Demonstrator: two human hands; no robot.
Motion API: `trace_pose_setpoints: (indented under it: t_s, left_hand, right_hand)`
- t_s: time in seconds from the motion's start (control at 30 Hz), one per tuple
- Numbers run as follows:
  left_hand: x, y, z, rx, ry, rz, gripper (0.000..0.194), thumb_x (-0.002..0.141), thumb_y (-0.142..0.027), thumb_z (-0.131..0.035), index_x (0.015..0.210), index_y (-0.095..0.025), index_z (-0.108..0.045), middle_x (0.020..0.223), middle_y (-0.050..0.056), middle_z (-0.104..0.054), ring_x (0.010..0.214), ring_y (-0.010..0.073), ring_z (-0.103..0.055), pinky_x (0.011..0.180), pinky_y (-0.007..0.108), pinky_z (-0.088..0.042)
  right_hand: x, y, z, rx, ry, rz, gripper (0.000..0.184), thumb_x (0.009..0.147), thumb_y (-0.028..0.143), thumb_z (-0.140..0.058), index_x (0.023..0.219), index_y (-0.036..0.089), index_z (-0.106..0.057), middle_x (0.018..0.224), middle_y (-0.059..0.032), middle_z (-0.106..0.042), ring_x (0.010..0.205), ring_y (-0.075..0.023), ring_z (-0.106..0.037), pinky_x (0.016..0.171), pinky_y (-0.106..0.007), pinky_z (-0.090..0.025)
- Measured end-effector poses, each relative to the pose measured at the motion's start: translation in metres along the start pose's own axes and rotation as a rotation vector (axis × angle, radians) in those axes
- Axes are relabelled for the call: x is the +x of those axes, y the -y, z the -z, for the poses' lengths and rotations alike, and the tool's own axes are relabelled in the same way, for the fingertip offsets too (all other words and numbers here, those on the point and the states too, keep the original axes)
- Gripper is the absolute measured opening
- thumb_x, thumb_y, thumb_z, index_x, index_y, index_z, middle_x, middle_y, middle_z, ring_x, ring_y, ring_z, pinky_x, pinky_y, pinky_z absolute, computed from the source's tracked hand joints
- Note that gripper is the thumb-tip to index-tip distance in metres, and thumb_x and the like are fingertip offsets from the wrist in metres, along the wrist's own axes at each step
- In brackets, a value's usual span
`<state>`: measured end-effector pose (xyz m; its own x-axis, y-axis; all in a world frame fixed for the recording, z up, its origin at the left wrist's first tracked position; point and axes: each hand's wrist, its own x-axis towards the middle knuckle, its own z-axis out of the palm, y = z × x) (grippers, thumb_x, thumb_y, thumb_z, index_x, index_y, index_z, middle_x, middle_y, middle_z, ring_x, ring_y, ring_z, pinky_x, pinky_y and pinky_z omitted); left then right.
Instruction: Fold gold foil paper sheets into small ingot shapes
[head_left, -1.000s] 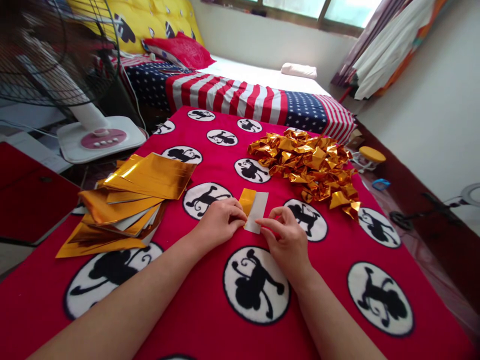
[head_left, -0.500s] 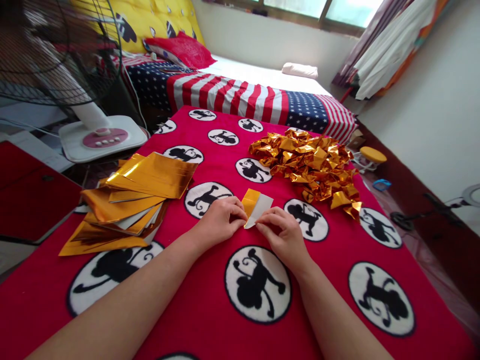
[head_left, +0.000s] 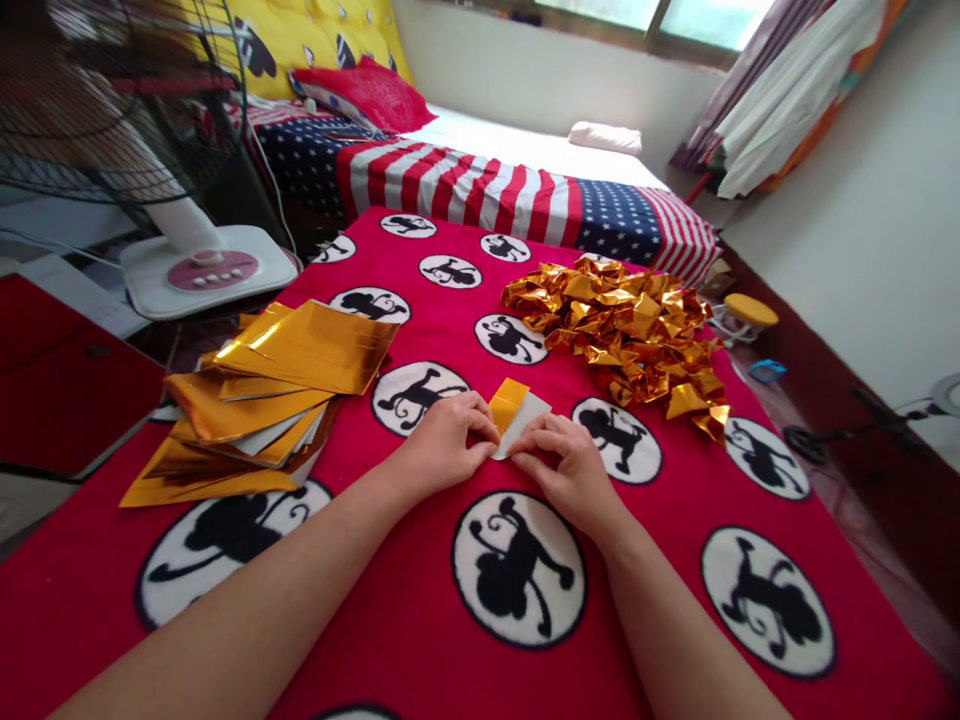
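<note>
A small sheet of gold foil paper (head_left: 511, 403), partly folded so that its pale grey back shows on the right, lies between my hands on the red cloth. My left hand (head_left: 452, 440) pinches its lower left corner between thumb and fingers. At the lower right edge, my right hand (head_left: 564, 465) has its thumb and fingertips closed on the grey side. The fingertips cover the bottom of the paper. Left of my hands rests a loose stack of flat gold foil sheets (head_left: 307, 345). Beyond my right hand is a heap of folded gold foil pieces (head_left: 615, 315).
The red cloth (head_left: 390, 620) with black monkey figures in white circles covers the surface under my hands. At the left stands a fan (head_left: 206, 265). A bed (head_left: 480, 190) with a striped and starred cover is behind. A yellow stool (head_left: 750, 310) stands at the right.
My right fingers have moved slightly left over the grey side, closer to my left fingertips. Both hands keep hold of the paper. The whole view has shifted a little.
</note>
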<state>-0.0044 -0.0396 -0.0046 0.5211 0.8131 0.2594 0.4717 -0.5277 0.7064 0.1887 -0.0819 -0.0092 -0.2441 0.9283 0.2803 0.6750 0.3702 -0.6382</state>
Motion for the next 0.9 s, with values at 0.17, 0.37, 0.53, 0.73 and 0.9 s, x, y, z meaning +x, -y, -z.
trace_pose_setpoints:
  t_s: [0.17,0.37,0.53,0.73,0.9]
  left_hand:
    - [0.000,0.001,0.002,-0.004,0.018,-0.006,0.017,0.071,-0.005,-0.064,0.071,-0.018,-0.075,0.082,0.003,-0.066,0.080,0.0149,-0.061,0.075,0.026,-0.047]
    - [0.000,0.002,0.001,-0.012,0.007,-0.010,0.018,0.071,-0.004,-0.063,0.070,-0.019,-0.074,0.083,0.003,-0.067,0.081,0.0152,-0.061,0.075,0.027,-0.047]
    - [0.000,0.002,0.001,-0.005,0.004,-0.004,0.016,0.071,-0.005,-0.064,0.070,-0.018,-0.074,0.083,0.004,-0.068,0.081,0.0156,-0.061,0.076,0.027,-0.048]
    - [0.000,-0.003,0.000,0.009,-0.007,0.009,0.014,0.071,-0.007,-0.064,0.069,-0.016,-0.073,0.081,0.004,-0.067,0.079,0.0154,-0.061,0.074,0.027,-0.048]
    - [0.000,-0.005,-0.002,0.025,-0.025,0.046,0.008,0.074,-0.017,-0.068,0.067,-0.016,-0.073,0.079,0.005,-0.066,0.077,0.0161,-0.061,0.073,0.028,-0.048]
  right_hand:
    - [0.001,-0.002,0.003,0.005,0.046,-0.002,0.007,0.079,0.018,-0.070,0.075,0.024,-0.072,0.076,-0.0002,-0.065,0.075,-0.0160,-0.058,0.072,-0.030,-0.041]
    - [0.005,0.008,-0.008,-0.045,-0.098,-0.176,0.011,0.077,0.020,-0.068,0.067,0.022,-0.066,0.068,0.0011,-0.064,0.065,-0.0151,-0.055,0.060,-0.027,-0.038]
    - [0.004,0.008,-0.014,-0.043,-0.140,-0.225,0.010,0.077,0.024,-0.069,0.067,0.022,-0.065,0.068,0.0010,-0.065,0.062,-0.0145,-0.054,0.056,-0.027,-0.037]
    - [0.003,0.005,-0.017,-0.052,-0.153,-0.207,0.007,0.077,0.024,-0.069,0.070,0.022,-0.067,0.071,0.0008,-0.067,0.064,-0.0151,-0.055,0.058,-0.027,-0.038]
    - [0.004,0.006,-0.015,-0.067,-0.153,-0.189,0.007,0.076,0.022,-0.069,0.070,0.023,-0.069,0.070,0.0003,-0.066,0.066,-0.0158,-0.056,0.061,-0.027,-0.040]
